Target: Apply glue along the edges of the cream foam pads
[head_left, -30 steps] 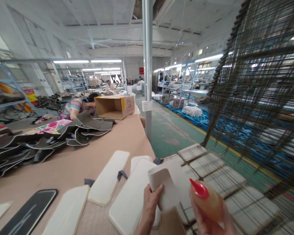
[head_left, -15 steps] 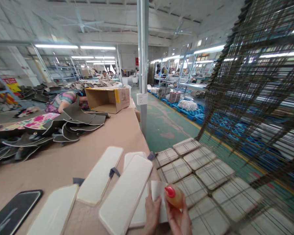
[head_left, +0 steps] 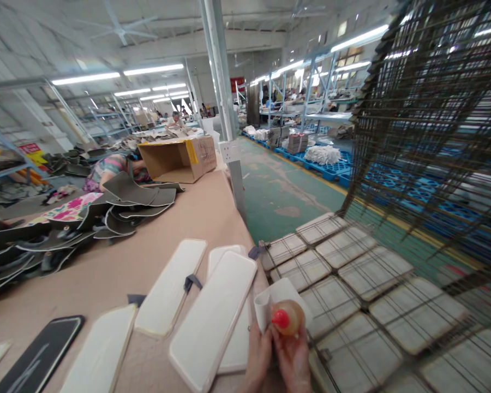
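My right hand [head_left: 293, 357] is wrapped round a squeeze bottle [head_left: 291, 317] with a red nozzle cap and amber contents, tilted with its tip toward my left hand. My left hand [head_left: 259, 346] grips a white pliable sheet [head_left: 264, 307] by its lower edge. The sheet curls on its left side, and the bottle hides part of it. Just left of my hands, a white rounded panel [head_left: 213, 322] lies over other white panels on the table. Another white panel [head_left: 174, 286] lies farther left, with a dark grey strap [head_left: 193, 282] beside it.
On the right, a wire rack [head_left: 364, 305] holds several pale rectangular pieces, its raised mesh [head_left: 425, 109] standing behind. A dark panel [head_left: 41, 355] lies at left on the brown table [head_left: 204, 213]. Grey curved pieces [head_left: 118, 210], an open cardboard box [head_left: 175, 158] and a bent-over person are beyond.
The white sheet has risen and now curls behind the bottle. My right hand has brought the bottle closer to my left hand. The view has turned and tilted slightly.
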The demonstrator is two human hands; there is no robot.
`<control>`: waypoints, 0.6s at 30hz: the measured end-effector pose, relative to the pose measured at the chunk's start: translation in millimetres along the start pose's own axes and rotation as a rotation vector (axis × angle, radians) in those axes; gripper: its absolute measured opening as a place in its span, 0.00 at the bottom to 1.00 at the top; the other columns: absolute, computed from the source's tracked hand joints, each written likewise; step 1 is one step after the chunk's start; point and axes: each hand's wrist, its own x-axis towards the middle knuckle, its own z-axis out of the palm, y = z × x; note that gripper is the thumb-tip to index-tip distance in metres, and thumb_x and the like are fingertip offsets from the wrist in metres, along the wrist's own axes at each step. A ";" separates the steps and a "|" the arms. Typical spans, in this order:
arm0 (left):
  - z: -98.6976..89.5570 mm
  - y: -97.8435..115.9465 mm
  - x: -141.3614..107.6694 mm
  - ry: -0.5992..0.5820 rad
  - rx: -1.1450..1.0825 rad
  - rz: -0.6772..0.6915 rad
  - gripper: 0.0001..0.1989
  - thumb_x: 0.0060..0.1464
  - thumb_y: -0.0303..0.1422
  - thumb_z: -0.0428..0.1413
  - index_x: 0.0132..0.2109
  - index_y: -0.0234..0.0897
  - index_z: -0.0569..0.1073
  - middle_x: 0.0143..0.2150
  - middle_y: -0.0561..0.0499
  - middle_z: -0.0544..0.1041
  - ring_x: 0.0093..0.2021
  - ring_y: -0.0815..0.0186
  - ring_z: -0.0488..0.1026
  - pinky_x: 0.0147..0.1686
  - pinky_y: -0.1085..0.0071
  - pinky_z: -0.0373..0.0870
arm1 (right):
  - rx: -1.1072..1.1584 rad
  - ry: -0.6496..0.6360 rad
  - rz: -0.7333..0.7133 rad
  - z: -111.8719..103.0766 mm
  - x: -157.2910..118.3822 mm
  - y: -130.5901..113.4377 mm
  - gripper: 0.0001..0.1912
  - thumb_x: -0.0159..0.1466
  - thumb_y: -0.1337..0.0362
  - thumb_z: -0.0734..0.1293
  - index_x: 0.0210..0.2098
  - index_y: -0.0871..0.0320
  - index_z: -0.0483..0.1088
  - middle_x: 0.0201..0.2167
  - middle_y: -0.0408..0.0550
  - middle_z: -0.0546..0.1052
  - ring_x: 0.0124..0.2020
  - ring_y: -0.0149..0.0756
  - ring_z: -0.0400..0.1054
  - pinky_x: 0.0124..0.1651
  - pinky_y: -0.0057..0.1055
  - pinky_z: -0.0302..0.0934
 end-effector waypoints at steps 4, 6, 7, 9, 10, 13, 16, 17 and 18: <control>2.6 -4.8 -3.2 0.003 -0.059 -0.078 0.26 0.41 0.33 0.57 0.51 0.30 0.72 0.55 0.40 0.71 0.58 0.52 0.63 0.57 0.65 0.56 | -0.008 -0.007 -0.009 -5.9 0.8 -1.8 0.20 0.48 0.61 0.75 0.38 0.62 0.72 0.37 0.51 0.77 0.39 0.37 0.71 0.40 0.29 0.67; 4.2 -5.5 -6.2 -0.022 -0.115 -0.126 0.28 0.40 0.31 0.57 0.52 0.30 0.71 0.56 0.41 0.70 0.59 0.54 0.61 0.58 0.67 0.56 | -0.002 -0.005 -0.025 -9.4 2.2 -3.0 0.20 0.49 0.60 0.75 0.39 0.61 0.71 0.37 0.50 0.76 0.42 0.38 0.70 0.40 0.30 0.67; 5.1 -4.5 -7.8 -0.036 -0.150 -0.149 0.28 0.39 0.31 0.57 0.52 0.30 0.71 0.56 0.42 0.70 0.59 0.54 0.61 0.58 0.68 0.56 | 0.002 0.000 -0.031 -11.3 3.5 -3.3 0.20 0.48 0.60 0.75 0.39 0.60 0.71 0.37 0.50 0.77 0.43 0.38 0.70 0.40 0.30 0.67; 6.8 1.6 -11.0 -0.061 -0.224 -0.187 0.28 0.37 0.30 0.57 0.50 0.30 0.71 0.53 0.42 0.72 0.59 0.55 0.62 0.57 0.69 0.56 | 0.007 0.011 -0.036 -15.2 7.1 -3.1 0.21 0.47 0.59 0.75 0.39 0.59 0.72 0.37 0.50 0.77 0.44 0.40 0.70 0.40 0.30 0.68; 7.0 6.6 -12.7 -0.073 -0.258 -0.208 0.27 0.37 0.30 0.57 0.49 0.30 0.71 0.51 0.42 0.73 0.57 0.55 0.64 0.56 0.69 0.57 | 0.009 0.014 -0.035 -17.0 9.1 -2.4 0.21 0.47 0.59 0.75 0.39 0.59 0.72 0.37 0.51 0.77 0.44 0.41 0.70 0.39 0.31 0.68; 2.2 24.8 -18.5 -0.193 -0.307 -0.333 0.24 0.38 0.34 0.56 0.46 0.28 0.71 0.44 0.41 0.76 0.51 0.55 0.69 0.51 0.67 0.62 | 0.015 0.035 -0.048 -21.3 15.0 1.3 0.18 0.50 0.59 0.74 0.38 0.61 0.73 0.37 0.52 0.76 0.41 0.39 0.71 0.38 0.30 0.68; -13.0 32.6 -23.3 -0.300 -0.248 -0.383 0.31 0.38 0.32 0.56 0.52 0.26 0.65 0.43 0.41 0.75 0.44 0.59 0.72 0.45 0.69 0.65 | 0.030 0.057 -0.071 -23.0 18.4 4.6 0.16 0.54 0.57 0.71 0.38 0.60 0.73 0.36 0.50 0.77 0.38 0.35 0.71 0.38 0.28 0.67; -19.8 30.7 -23.7 -0.270 -0.205 -0.363 0.37 0.37 0.31 0.57 0.58 0.27 0.59 0.43 0.42 0.74 0.41 0.61 0.72 0.43 0.69 0.65 | 0.034 0.057 -0.068 -23.2 18.7 4.9 0.16 0.55 0.57 0.71 0.39 0.60 0.73 0.37 0.50 0.77 0.39 0.35 0.71 0.39 0.28 0.67; -27.0 27.2 -23.1 -0.209 -0.152 -0.325 0.44 0.37 0.31 0.58 0.62 0.28 0.50 0.43 0.43 0.73 0.39 0.62 0.72 0.41 0.69 0.66 | 0.039 0.053 -0.060 -23.2 18.6 4.7 0.17 0.54 0.57 0.72 0.39 0.61 0.72 0.38 0.51 0.76 0.41 0.36 0.70 0.41 0.30 0.67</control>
